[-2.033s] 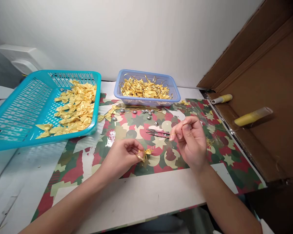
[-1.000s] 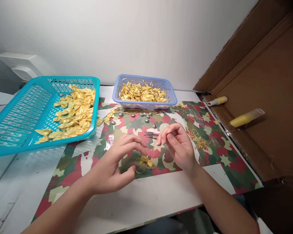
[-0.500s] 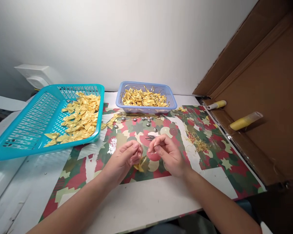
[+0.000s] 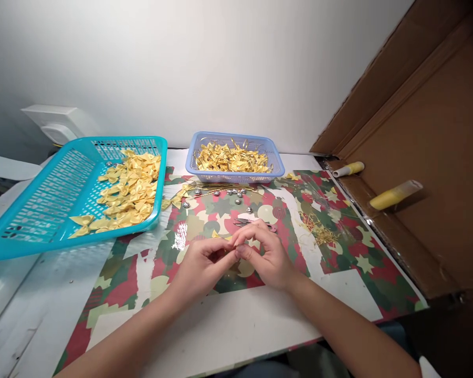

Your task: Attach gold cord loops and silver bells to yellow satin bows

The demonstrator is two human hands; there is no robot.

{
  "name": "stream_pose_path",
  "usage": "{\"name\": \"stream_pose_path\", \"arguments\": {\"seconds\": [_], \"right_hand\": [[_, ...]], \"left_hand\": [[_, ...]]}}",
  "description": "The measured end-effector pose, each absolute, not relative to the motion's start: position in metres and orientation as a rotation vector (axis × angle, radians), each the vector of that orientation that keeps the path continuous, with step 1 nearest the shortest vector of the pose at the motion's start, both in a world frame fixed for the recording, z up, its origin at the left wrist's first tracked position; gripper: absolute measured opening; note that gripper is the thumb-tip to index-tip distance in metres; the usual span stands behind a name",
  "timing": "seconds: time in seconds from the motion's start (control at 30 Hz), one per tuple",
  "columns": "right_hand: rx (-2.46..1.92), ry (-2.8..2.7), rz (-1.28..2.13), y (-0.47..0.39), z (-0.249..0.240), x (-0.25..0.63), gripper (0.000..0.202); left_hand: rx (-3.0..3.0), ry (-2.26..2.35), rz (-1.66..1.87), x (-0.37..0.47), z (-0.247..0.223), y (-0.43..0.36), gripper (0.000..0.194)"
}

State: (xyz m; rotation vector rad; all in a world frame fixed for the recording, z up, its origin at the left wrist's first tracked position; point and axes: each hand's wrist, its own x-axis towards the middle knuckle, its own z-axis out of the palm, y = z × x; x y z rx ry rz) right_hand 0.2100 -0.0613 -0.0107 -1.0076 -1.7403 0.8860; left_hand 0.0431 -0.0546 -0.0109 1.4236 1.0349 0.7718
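Observation:
Over the middle of the table my left hand [image 4: 205,265] and my right hand [image 4: 265,257] meet fingertip to fingertip. A bit of a yellow ribbon bow [image 4: 215,234] shows just behind the fingers of my left hand, which is closed on it; the rest of the bow is hidden. My right hand is closed in a pinch against the left fingertips, and what it grips is too small to make out. Right behind my hands lies a pair of small thread snips [image 4: 242,222]. Several silver jingle bells [image 4: 238,201] are scattered farther back, by a bundle of gold wire ties [image 4: 220,186].
A turquoise basket [image 4: 73,181] with yellow bows stands at left. The blue-purple basket [image 4: 236,177] at the back holds bows with gold ties. Clipped gold scraps [image 4: 321,229] lie on the patterned sheet at right. Two yellow tubes [image 4: 393,195] stick out of the cardboard wall [image 4: 429,131].
My hands have come together from a small gap, fingertips now touching. The bow that hung below my left hand now shows only as a tip behind the fingers.

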Motion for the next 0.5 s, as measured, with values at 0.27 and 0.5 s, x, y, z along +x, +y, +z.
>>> {"name": "stream_pose_path", "arguments": {"seconds": [0.27, 0.5], "right_hand": [[-1.083, -1.745, 1.192, -0.052, -0.011, 0.219, 0.013], [-0.983, -1.811, 1.314, -0.049, -0.012, 0.222, 0.008]], "left_hand": [[1.367, 0.967, 0.818, 0.04, -0.009, -0.051, 0.028], [1.395, 0.905, 0.776, 0.038, -0.014, -0.049, 0.03]]}}
